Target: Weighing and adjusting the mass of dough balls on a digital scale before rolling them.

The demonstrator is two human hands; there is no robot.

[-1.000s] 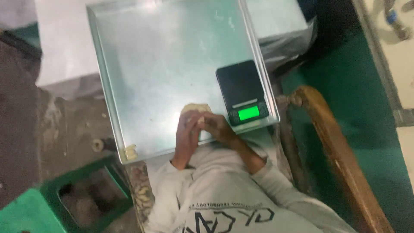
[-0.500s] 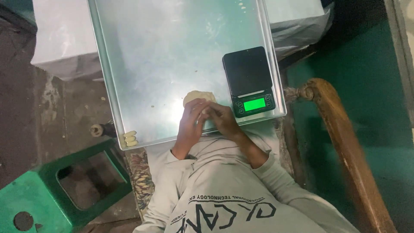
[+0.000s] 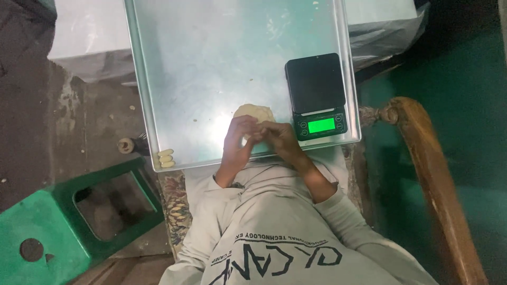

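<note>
A pale lump of dough (image 3: 254, 112) lies on a large metal tray (image 3: 200, 63), near its front edge. My left hand (image 3: 237, 141) and my right hand (image 3: 279, 138) meet just below the lump, fingers curled together over a small piece of dough that is mostly hidden between them. A black digital scale (image 3: 316, 84) with a lit green display (image 3: 321, 125) stands on the tray right beside my right hand. Three small shaped dough pieces (image 3: 166, 158) sit in a row at the tray's front left corner.
A green plastic stool (image 3: 63, 221) stands at the lower left on the dirty floor. A curved wooden chair arm (image 3: 433, 174) runs down the right side. The tray rests on a white, plastic-covered surface (image 3: 84, 37). A small round object (image 3: 125, 145) lies on the floor.
The view has shifted, so the tray and scale sit further left in the frame. My hands stay together at the front edge of the dough lump, working a small piece.
</note>
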